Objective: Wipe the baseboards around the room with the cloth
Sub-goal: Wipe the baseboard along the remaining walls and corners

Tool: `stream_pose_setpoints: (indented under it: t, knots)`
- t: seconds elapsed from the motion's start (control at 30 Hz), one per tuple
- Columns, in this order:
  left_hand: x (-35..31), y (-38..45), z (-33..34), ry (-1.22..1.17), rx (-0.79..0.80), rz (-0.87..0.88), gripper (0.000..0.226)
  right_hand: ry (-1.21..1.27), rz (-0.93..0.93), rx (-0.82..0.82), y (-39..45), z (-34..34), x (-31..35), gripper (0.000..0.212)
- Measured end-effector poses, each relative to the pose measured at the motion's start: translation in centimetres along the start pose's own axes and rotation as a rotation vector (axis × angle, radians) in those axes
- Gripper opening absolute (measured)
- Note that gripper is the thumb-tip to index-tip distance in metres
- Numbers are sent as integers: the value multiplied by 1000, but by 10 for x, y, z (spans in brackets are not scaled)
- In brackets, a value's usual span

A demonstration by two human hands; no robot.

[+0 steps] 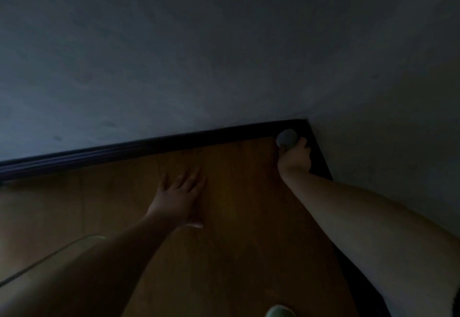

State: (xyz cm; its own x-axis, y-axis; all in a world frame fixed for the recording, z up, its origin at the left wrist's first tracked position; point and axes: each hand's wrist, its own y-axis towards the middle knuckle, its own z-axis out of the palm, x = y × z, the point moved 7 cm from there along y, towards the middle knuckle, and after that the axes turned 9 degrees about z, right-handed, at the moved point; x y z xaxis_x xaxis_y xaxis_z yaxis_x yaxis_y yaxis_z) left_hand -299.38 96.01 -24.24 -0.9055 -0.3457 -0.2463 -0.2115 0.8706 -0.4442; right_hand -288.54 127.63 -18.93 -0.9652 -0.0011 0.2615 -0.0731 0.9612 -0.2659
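The room is dim. A dark baseboard (129, 148) runs along the foot of the grey wall and turns at the corner on the right. My right hand (296, 157) is shut on a bunched pale grey cloth (286, 137), which is pressed against the baseboard just left of that corner. My left hand (178, 198) lies flat on the brown wooden floor with its fingers spread and nothing in it, well to the left of the cloth.
A second stretch of baseboard (321, 157) runs down the right wall toward me, partly hidden by my right forearm. The tip of a pale green shoe (280, 311) shows at the bottom edge. Wooden floor (236, 242) lies between my arms.
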Motion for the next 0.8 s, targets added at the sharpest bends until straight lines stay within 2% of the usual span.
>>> stream_pose_setpoints:
  t: [0.17, 0.27, 0.43, 0.6, 0.73, 0.8]
  knots:
    - [1, 4, 0, -37, 4, -13, 130, -25, 52, 65, 5, 16, 4, 66]
    - [2, 3, 0, -42, -8, -18, 129, -68, 19, 69, -1, 21, 6, 65]
    - [3, 3, 0, -32, 6, -21, 128, -217, -124, 29, -32, 32, 21, 59]
    - [5, 2, 0, -24, 11, -22, 128, -208, -276, 116, -62, 44, 36, 59]
    - [4, 1, -3, 2, 45, -31, 128, -60, -453, 218, -78, 47, 47, 52]
    - [3, 1, -5, 8, 61, -39, 127, 30, -479, 242, -77, 41, 43, 50]
